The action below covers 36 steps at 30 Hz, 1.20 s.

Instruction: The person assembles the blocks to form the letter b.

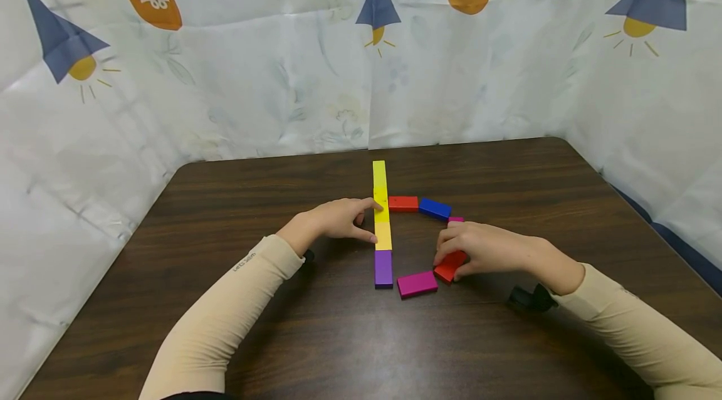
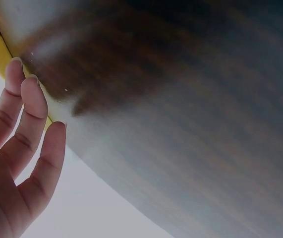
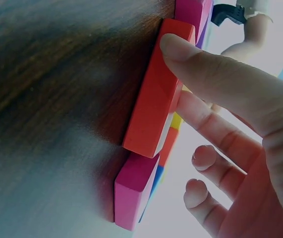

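Observation:
My right hand pinches a red block between thumb and index finger at the lower right of a D-shaped outline. The other fingers curve loosely in the right wrist view. One magenta block lies just left of it; another magenta block is mostly hidden behind the hand. My left hand is beside a straight column of yellow blocks, index fingertip on the yellow top and thumb tip at the column's left side. A purple block continues the column at the near end.
A second red block and a blue block curve rightward from the yellow column. Everything lies flat on a dark wood-grain table. Behind the far edge hangs a white printed cloth.

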Each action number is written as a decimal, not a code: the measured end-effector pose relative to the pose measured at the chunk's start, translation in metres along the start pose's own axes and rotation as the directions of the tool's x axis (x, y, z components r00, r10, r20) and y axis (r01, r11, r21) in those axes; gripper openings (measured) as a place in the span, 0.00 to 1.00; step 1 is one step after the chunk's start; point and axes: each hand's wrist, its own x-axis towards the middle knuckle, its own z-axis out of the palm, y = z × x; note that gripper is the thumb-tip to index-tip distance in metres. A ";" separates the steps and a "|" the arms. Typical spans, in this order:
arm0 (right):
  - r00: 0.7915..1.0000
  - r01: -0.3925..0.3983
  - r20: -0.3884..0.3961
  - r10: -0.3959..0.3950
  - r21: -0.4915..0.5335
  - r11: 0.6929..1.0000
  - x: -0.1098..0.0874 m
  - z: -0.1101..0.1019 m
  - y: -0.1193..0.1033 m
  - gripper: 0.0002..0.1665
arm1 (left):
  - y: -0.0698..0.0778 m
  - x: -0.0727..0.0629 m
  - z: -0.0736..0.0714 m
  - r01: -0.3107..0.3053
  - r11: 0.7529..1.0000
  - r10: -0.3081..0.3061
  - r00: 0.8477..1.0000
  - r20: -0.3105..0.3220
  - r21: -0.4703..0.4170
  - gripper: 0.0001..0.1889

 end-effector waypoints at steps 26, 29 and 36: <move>0.995 0.009 -0.100 -0.012 -0.028 1.000 0.002 -0.004 0.001 0.20 | -0.003 -0.001 -0.002 0.011 1.000 -0.011 1.000 0.009 0.000 0.37; 0.983 -0.033 -0.179 0.029 -0.023 0.999 -0.002 -0.009 0.005 0.23 | -0.004 -0.006 -0.005 0.022 1.000 -0.021 1.000 -0.020 0.013 0.38; 0.913 -0.113 -0.396 0.100 -0.008 0.994 -0.009 -0.017 0.024 0.29 | -0.016 -0.023 -0.019 0.057 0.998 -0.051 0.978 -0.203 0.022 0.39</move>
